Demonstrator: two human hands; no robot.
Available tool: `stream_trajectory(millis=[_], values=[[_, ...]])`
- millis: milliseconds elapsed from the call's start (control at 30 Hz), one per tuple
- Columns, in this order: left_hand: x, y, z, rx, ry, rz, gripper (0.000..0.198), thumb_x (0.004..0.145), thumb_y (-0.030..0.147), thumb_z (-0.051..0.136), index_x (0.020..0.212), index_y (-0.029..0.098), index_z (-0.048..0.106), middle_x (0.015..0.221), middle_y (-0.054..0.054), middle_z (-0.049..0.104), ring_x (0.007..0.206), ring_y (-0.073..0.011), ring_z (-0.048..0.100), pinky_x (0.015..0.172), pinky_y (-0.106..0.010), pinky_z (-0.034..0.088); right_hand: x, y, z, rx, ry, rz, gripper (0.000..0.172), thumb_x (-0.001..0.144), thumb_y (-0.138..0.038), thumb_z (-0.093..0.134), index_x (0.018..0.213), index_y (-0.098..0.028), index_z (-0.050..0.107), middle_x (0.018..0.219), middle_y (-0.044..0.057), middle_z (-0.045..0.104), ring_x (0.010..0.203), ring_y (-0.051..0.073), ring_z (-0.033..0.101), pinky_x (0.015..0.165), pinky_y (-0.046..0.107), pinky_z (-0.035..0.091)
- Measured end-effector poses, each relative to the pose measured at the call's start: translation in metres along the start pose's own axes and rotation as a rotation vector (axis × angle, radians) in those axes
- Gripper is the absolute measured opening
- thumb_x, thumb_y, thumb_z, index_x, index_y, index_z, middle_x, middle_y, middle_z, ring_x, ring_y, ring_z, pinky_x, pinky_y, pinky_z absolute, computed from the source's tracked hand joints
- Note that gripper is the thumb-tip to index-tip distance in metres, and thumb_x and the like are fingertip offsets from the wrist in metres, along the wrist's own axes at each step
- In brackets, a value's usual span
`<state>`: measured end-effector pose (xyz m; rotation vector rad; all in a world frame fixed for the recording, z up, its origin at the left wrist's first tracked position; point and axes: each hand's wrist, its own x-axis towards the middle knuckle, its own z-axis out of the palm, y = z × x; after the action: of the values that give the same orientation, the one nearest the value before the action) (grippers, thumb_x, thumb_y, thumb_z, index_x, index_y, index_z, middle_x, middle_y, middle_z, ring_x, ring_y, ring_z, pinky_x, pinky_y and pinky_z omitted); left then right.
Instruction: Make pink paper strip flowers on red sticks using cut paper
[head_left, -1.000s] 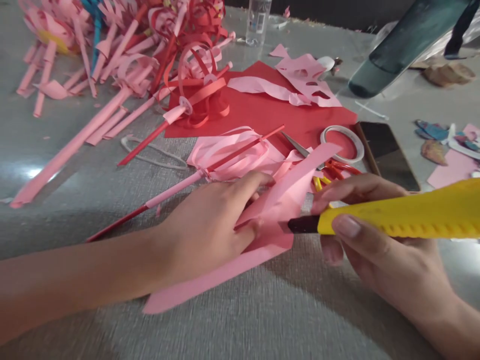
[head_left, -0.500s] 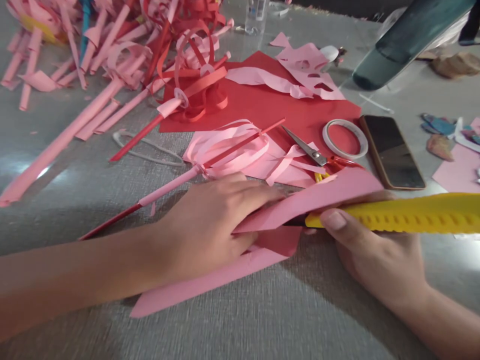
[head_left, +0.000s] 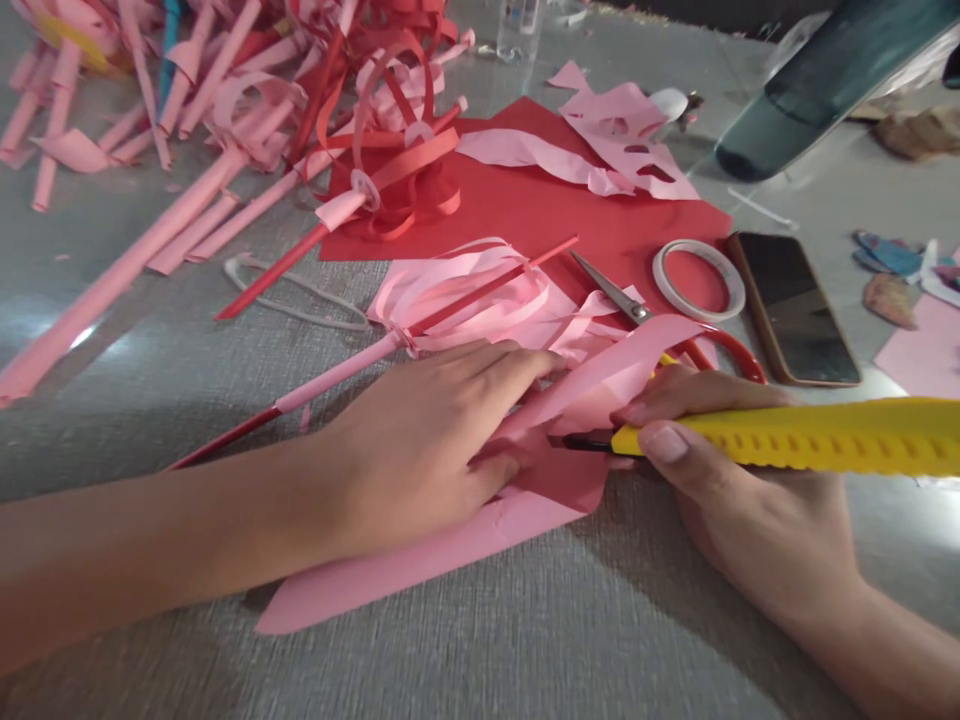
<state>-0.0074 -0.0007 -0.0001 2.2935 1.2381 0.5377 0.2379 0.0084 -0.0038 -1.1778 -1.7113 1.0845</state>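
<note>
My right hand (head_left: 750,490) is closed around a yellow utility knife (head_left: 817,432). Its dark blade points left and lies over a folded sheet of pink paper (head_left: 442,555). My left hand (head_left: 427,440) holds this paper down on the table, thumb and fingers apart with the paper beneath and between them. A curled flap of the paper rises beside the left fingertips and hides part of them. Just beyond the hands is a pair of scissors (head_left: 611,287) with red handles. A pink paper wand with looped strips (head_left: 480,290) lies behind my left hand.
Behind are red paper (head_left: 517,225), a roll of white tape (head_left: 733,305) and a phone (head_left: 795,310). A dark bottle (head_left: 780,110) is at the back right. Many rolled pink paper sticks (head_left: 150,260) pile up at the left. The table (head_left: 525,640) is grey and textured.
The paper flap over the blade has dropped back to the left, so the blade and the red scissor handles now show. Both hands stay nearly in place.
</note>
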Motion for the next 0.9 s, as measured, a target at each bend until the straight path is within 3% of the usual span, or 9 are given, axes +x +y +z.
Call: stream_trajectory(millis=[100, 233, 433, 767, 900], values=[[0.001, -0.001, -0.002, 0.014, -0.039, 0.011, 0.048, 0.09, 0.019, 0.065, 0.137, 0.024, 0.053, 0.128, -0.007, 0.068, 0.118, -0.0262, 0.067, 0.094, -0.037, 0.054, 0.001, -0.002, 0.001, -0.078, 0.033, -0.025, 0.008, 0.087, -0.03, 0.075, 0.079, -0.031, 0.075, 0.074, -0.005, 0.07, 0.068, 0.011, 0.063, 0.059, 0.021, 0.05], [0.001, -0.002, -0.003, 0.039, -0.069, 0.029, 0.048, 0.093, 0.022, 0.063, 0.139, 0.023, 0.05, 0.131, -0.008, 0.066, 0.12, -0.0268, 0.065, 0.093, -0.037, 0.054, 0.003, -0.008, 0.005, -0.115, 0.081, 0.0, 0.012, 0.081, -0.031, 0.079, 0.071, -0.029, 0.072, 0.064, -0.006, 0.065, 0.056, 0.01, 0.058, 0.05, 0.019, 0.046], [0.001, 0.0, -0.005, 0.078, -0.106, 0.016, 0.047, 0.093, 0.019, 0.061, 0.139, 0.025, 0.051, 0.131, -0.007, 0.065, 0.119, -0.0259, 0.065, 0.09, -0.035, 0.053, 0.005, -0.012, 0.009, -0.115, 0.139, 0.073, 0.025, 0.08, -0.037, 0.079, 0.063, -0.023, 0.066, 0.058, -0.005, 0.055, 0.048, 0.007, 0.043, 0.041, 0.021, 0.032], [-0.002, -0.005, -0.002, 0.035, -0.086, 0.047, 0.044, 0.092, 0.02, 0.065, 0.135, 0.025, 0.054, 0.131, -0.007, 0.065, 0.122, -0.0268, 0.063, 0.093, -0.037, 0.053, 0.0, -0.002, 0.004, 0.051, 0.053, 0.047, 0.022, 0.089, -0.035, 0.076, 0.072, -0.024, 0.069, 0.066, -0.004, 0.059, 0.061, 0.011, 0.053, 0.056, 0.027, 0.04], [-0.001, -0.004, -0.003, -0.009, -0.07, 0.034, 0.047, 0.091, 0.018, 0.066, 0.136, 0.024, 0.055, 0.128, -0.006, 0.067, 0.12, -0.0255, 0.064, 0.095, -0.037, 0.053, 0.0, -0.004, 0.005, -0.021, 0.062, 0.032, 0.023, 0.088, -0.036, 0.078, 0.07, -0.024, 0.068, 0.063, -0.005, 0.059, 0.056, 0.01, 0.052, 0.052, 0.025, 0.04]])
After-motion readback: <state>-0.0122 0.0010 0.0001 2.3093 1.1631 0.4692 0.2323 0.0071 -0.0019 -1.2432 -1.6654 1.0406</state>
